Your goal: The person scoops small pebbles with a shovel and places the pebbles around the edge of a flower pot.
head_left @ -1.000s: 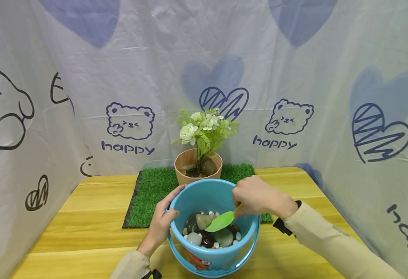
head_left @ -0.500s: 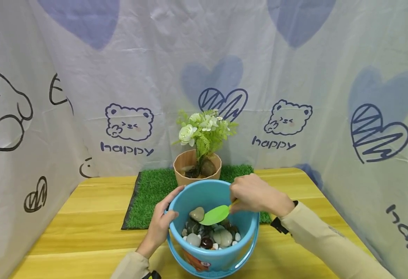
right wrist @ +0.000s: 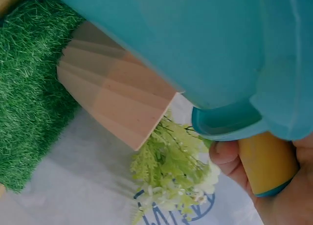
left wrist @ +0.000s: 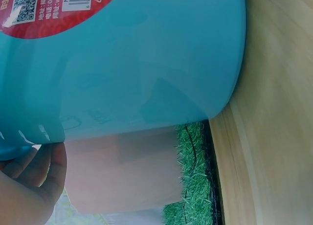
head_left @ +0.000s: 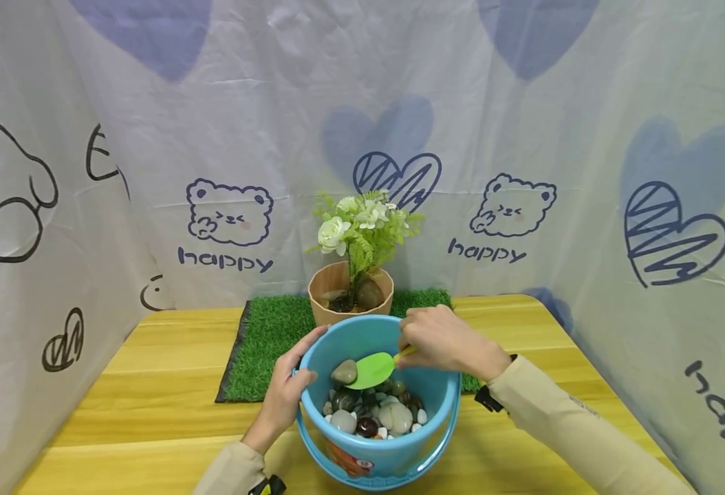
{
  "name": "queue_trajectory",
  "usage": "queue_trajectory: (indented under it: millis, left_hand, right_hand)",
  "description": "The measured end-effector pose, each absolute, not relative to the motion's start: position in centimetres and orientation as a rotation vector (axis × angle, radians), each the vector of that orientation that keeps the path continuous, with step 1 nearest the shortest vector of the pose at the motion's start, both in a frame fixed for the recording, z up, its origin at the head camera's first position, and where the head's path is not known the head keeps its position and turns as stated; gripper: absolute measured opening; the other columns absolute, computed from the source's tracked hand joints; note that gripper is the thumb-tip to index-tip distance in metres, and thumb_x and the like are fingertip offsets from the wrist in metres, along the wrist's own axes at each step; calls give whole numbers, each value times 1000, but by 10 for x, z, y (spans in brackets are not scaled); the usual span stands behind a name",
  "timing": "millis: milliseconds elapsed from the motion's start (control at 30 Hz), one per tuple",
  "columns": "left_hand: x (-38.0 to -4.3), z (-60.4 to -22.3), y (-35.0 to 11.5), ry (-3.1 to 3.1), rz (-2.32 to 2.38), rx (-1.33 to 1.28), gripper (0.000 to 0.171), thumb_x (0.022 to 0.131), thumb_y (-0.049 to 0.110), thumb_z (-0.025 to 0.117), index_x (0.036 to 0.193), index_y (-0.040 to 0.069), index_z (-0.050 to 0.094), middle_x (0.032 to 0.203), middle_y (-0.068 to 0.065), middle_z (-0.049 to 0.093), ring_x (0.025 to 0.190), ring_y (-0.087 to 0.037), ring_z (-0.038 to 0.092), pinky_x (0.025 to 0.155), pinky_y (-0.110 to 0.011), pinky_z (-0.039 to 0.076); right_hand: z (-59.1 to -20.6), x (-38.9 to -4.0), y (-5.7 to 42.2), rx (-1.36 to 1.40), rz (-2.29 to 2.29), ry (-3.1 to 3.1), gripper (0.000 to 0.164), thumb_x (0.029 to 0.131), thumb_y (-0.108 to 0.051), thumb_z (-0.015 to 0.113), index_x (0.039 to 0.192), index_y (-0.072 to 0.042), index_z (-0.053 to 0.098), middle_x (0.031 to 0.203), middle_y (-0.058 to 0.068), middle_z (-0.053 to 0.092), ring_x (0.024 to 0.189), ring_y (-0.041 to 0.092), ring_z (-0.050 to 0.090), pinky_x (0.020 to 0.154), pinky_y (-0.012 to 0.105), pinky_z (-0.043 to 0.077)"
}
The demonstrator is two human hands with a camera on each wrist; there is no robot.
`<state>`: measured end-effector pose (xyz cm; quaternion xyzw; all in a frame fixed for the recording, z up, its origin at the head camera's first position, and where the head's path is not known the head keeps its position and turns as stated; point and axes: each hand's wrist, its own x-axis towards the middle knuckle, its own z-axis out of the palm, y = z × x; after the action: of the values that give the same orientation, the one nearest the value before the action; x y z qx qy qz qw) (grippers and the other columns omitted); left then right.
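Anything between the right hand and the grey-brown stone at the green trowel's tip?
Only the green trowel that the right hand grips: its blade spans the gap to the stone. In the head view, the bucket wall doesn't visibly block that path.

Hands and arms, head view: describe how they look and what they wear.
The left hand and right hand are bare, without gloves. Long beige sleeves cover both forearms: the left sleeve and the right sleeve, which bears a small grey marking, too small to read. A black strap shows at the right wrist; the left wrist's black strap has a yellow-green patch.
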<state>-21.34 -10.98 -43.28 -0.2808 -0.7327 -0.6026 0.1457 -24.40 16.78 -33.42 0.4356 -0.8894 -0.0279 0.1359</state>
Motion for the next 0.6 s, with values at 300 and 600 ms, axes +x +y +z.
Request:
queue_trajectory:
  millis: [300,600]
  left_hand:
    - [-213,-432,-111,-2110,-1741,-824,67,82,2,39,149,8,43,141,-19,54,118,-38,60,88,-33,55]
    - [-213,-431,-111,-2118,-1721,-814,67,81,2,40,148,7,43,139,-19,55,109,-30,62,82,-29,52]
  right_hand:
    - [-338,-245,174,1281,-2,-2510,17,81,-46,74,82,-29,78,68,-16,61,59,1,43,51,18,31]
    - [-342,-248,177,1315,120,-2463,17,81,-45,74,82,-29,78,70,-17,64,59,-3,47,53,15,35]
